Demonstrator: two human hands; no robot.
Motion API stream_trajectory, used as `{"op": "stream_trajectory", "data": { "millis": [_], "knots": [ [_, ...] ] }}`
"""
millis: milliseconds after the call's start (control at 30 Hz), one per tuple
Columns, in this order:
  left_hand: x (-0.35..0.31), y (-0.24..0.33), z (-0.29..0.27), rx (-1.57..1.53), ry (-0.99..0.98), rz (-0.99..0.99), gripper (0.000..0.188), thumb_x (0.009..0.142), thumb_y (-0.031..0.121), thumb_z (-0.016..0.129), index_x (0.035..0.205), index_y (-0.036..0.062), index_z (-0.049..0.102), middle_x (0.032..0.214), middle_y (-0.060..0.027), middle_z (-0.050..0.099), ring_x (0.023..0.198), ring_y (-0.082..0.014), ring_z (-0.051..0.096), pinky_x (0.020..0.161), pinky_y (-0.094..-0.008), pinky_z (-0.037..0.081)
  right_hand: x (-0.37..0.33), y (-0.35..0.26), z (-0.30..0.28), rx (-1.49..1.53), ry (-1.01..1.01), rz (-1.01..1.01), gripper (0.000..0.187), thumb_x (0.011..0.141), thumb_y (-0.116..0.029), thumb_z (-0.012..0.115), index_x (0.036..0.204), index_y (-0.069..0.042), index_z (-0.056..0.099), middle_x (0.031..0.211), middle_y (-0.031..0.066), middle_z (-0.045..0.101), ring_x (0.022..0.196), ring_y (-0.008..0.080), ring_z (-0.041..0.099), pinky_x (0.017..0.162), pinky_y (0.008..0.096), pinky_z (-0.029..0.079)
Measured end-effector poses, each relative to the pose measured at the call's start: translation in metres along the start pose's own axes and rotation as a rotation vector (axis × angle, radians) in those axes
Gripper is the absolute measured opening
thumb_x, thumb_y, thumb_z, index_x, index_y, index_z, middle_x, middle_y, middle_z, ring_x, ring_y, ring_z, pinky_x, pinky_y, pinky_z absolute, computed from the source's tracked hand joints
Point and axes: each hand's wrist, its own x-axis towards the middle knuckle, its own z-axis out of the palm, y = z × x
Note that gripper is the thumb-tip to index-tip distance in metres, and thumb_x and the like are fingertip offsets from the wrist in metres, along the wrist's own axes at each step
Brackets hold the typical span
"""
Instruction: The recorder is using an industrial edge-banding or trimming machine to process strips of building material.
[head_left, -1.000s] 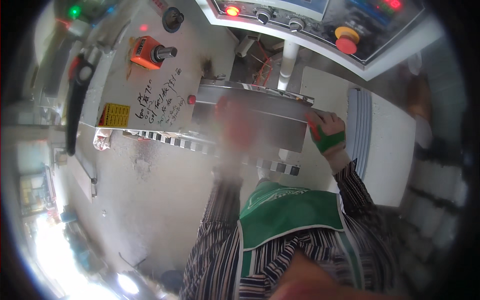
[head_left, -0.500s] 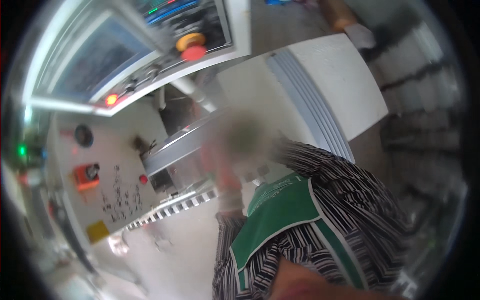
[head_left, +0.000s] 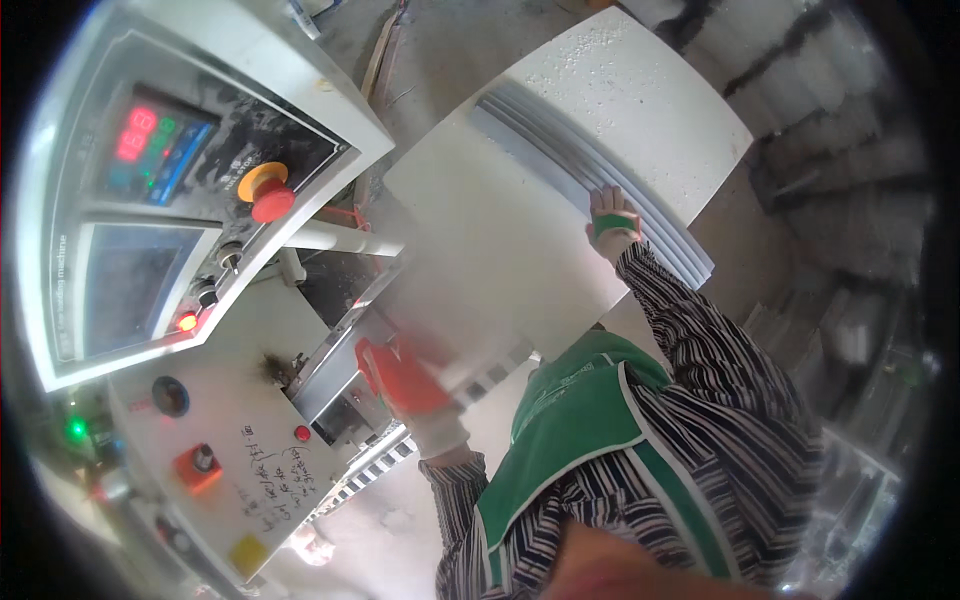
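Grey strips [head_left: 574, 157] under right hand [head_left: 613, 214]

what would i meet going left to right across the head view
Dark rectangular screen, red emergency-stop button, small flat red button, left hand, right hand.

Before us, grey floor [head_left: 465, 50] is stretching past a white table [head_left: 650, 95] while light is falling across its speckled top.
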Motion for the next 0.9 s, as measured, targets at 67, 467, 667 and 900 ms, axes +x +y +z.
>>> {"op": "stream_trajectory", "data": {
  "millis": [67,467,667,900],
  "knots": [
    [0.009,-0.016,-0.02,0.392,-0.089,0.242,0.038,0.107,0.023,0.062,0.138,0.0012,0.056,0.096,-0.003,0.055,0.095,-0.0187,0.059,0.097,-0.0404,0.055,-0.011,0.003,0.012,-0.16,-0.05,-0.153,0.08,0.092,-0.033,0.064,0.16,-0.004,0.034,0.164,0.0245,0.037,0.151,0.0398,0.04,0.119,0.0496,0.039],
    [0.049,-0.048,-0.09,0.465,-0.014,0.246,0.032,0.108,0.021,0.059,0.132,-0.0003,0.057,0.082,0.0009,0.044,0.08,-0.0138,0.049,0.092,-0.0379,0.053,-0.053,-0.047,0.095,0.123,-0.014,-0.412,0.058,0.084,-0.024,0.073,0.139,-0.017,0.056,0.162,0.0185,0.04,0.149,0.0344,0.042,0.118,0.0547,0.041],
    [0.05,-0.029,-0.087,0.402,0.017,0.203,0.033,0.108,0.02,0.058,0.133,-0.0018,0.055,0.09,-0.0015,0.046,0.085,-0.015,0.052,0.09,-0.0395,0.055,-0.063,-0.074,0.084,0.099,-0.181,-0.221,0.045,0.099,-0.033,0.056,0.143,-0.034,0.054,0.158,0.0145,0.047,0.138,0.0333,0.055,0.108,0.0483,0.051],
    [0.06,-0.016,-0.091,0.057,0.242,0.014,0.023,0.093,0.012,0.07,0.1,-0.0008,0.053,0.092,-0.0123,0.048,0.087,-0.0242,0.051,0.078,-0.0383,0.048,-0.14,-0.038,0.086,0.021,-0.184,-0.486,0.038,0.099,-0.035,0.057,0.137,-0.039,0.06,0.152,0.0121,0.049,0.129,0.0331,0.06,0.101,0.0492,0.053]
  ]
}}
